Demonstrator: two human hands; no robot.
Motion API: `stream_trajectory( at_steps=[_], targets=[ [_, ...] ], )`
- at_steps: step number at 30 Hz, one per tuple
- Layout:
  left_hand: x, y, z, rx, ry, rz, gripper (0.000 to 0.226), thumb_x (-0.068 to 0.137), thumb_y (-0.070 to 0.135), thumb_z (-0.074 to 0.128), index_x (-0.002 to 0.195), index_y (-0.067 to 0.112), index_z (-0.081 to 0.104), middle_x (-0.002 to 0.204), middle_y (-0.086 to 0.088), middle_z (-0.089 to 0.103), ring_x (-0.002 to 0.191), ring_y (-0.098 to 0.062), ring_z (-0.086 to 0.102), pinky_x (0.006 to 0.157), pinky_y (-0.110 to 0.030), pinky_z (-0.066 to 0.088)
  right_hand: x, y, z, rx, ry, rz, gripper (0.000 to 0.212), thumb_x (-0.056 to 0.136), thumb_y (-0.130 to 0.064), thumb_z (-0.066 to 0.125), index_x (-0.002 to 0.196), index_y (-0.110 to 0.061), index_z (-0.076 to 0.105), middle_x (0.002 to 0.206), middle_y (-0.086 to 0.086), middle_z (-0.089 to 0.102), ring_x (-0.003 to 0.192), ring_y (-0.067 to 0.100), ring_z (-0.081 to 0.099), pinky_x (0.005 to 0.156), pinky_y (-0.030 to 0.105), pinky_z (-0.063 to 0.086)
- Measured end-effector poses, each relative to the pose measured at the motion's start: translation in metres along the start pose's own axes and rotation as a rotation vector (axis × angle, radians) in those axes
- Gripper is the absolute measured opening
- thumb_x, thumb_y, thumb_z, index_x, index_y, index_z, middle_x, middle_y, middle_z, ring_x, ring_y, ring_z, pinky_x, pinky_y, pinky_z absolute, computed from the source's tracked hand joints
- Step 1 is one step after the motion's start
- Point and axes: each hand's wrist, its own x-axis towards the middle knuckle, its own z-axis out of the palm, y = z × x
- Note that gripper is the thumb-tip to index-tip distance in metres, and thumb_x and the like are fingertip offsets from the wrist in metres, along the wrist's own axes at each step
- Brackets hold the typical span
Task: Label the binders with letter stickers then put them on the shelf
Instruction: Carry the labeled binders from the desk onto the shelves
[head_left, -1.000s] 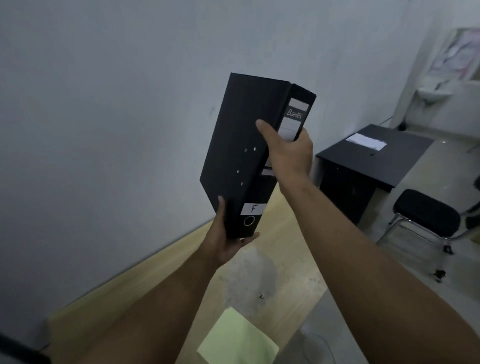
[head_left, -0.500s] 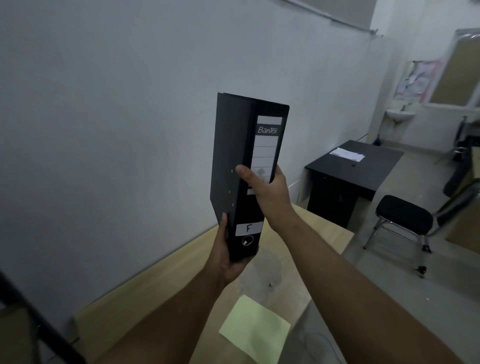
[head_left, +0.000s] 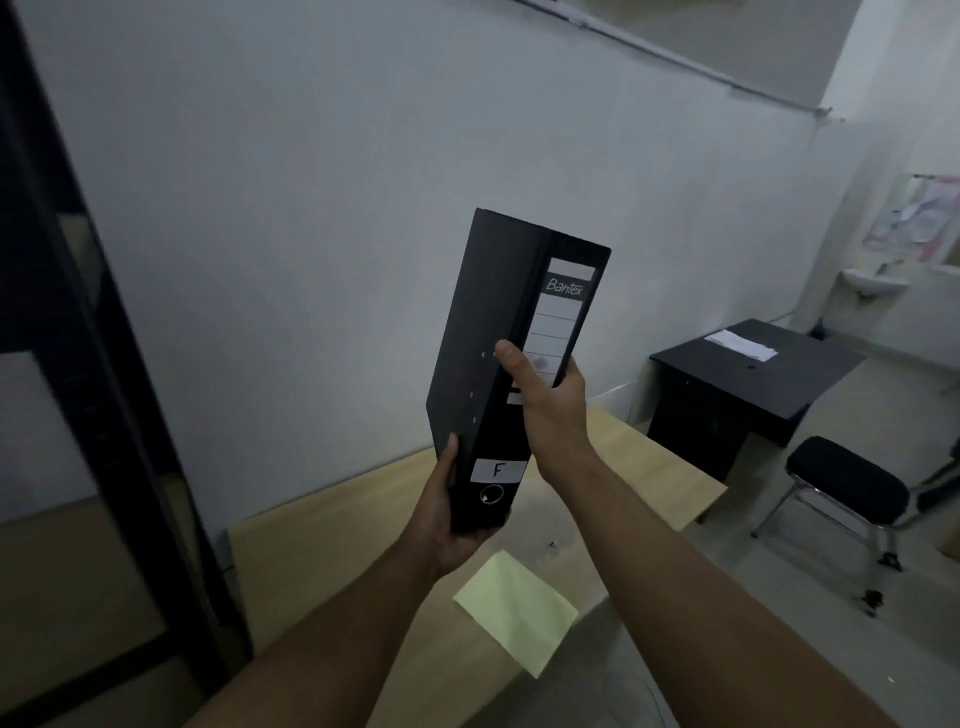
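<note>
A black binder (head_left: 488, 332) is held upright in the air in front of the wall, its spine facing me and tilted a little to the right. A white sticker with the letter F (head_left: 497, 470) sits low on the spine. My left hand (head_left: 452, 514) grips the binder's bottom end from below. My right hand (head_left: 550, 400) grips the spine around its middle, thumb on the cover side. A dark shelf frame (head_left: 104, 364) stands at the left edge of the view.
A light wooden table (head_left: 332, 551) lies below the binder with a yellow-green sheet (head_left: 517, 610) on it. At the right stand a black desk (head_left: 748, 374) with papers and a black chair (head_left: 847, 483). A sink (head_left: 872, 280) hangs on the far wall.
The view has swung left, bringing the dark shelf frame into sight. The binder went from strongly tilted to nearly upright, and both hands kept their hold.
</note>
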Motion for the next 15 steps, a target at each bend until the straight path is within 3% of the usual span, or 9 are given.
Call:
stream_trajectory(
  at_steps=[2,7,11,15],
  targets=[
    [-0.023,-0.002,0.000,0.017,0.025,0.031,0.066,0.093,0.071,0.059,0.118,0.015,0.082,0.114,-0.016,0.075,0.096,-0.029,0.067,0.085,-0.039,0.052,-0.019,-0.004,-0.001,0.027,-0.019,-0.007,0.043,0.078,-0.050,0.086,0.114,-0.035,0.067,0.100,-0.012,0.080,0.094,0.009,0.078,0.074,0.024,0.063],
    [-0.089,-0.025,0.003,0.056,0.078,0.094,0.067,0.093,0.072,0.058,0.117,0.014,0.082,0.113,-0.016,0.074,0.094,-0.028,0.067,0.083,-0.038,0.051,-0.072,-0.016,-0.016,0.093,-0.055,0.024,0.035,0.088,-0.036,0.086,0.118,-0.030,0.069,0.106,-0.006,0.080,0.096,0.012,0.078,0.075,0.025,0.063],
    [-0.148,-0.060,0.002,0.121,0.129,0.136,0.070,0.095,0.073,0.053,0.128,0.016,0.076,0.116,-0.015,0.076,0.094,-0.026,0.070,0.082,-0.037,0.051,-0.123,-0.018,-0.034,0.170,-0.090,0.059,0.040,0.084,-0.038,0.085,0.120,-0.027,0.071,0.106,-0.005,0.081,0.098,0.014,0.079,0.077,0.026,0.063],
    [-0.212,-0.094,-0.009,0.176,0.219,0.145,0.073,0.093,0.074,0.055,0.137,0.018,0.071,0.124,-0.015,0.075,0.098,-0.025,0.071,0.080,-0.036,0.054,-0.176,-0.008,-0.050,0.261,-0.152,0.102,0.034,0.094,-0.023,0.082,0.125,-0.015,0.072,0.114,0.008,0.080,0.103,0.025,0.078,0.082,0.032,0.064]
  ],
)
